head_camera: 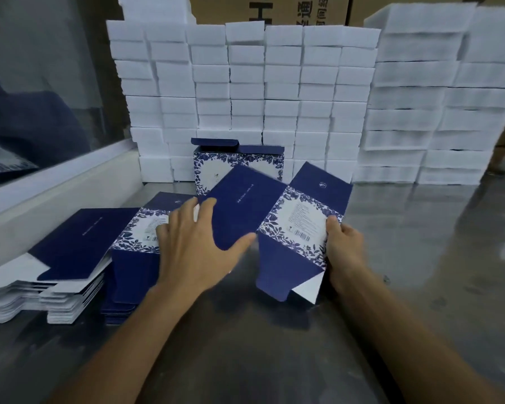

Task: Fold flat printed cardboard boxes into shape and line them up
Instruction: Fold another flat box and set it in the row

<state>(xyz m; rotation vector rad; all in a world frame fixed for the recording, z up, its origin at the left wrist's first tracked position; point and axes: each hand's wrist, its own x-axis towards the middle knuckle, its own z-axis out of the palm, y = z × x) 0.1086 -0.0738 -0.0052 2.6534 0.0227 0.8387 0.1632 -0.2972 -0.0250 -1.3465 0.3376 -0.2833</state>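
Observation:
A flat printed box (292,225), navy with a blue floral panel and a barcode, is held tilted above the steel table. My right hand (343,249) grips its right edge with curled fingers. My left hand (199,243) lies spread on its navy left panel, fingers straight and thumb out. Stacks of flat boxes (79,258) lie at the left, navy side up, partly hidden by my left hand. Two folded boxes (213,164) stand side by side at the back with their top flaps up, the right one (263,160) partly hidden behind the held box.
A wall of stacked white foam blocks (245,91) runs along the back, with a taller stack (438,97) at the right. A white ledge (56,193) borders the table at the left. The steel table (420,258) shows bare at the front and right.

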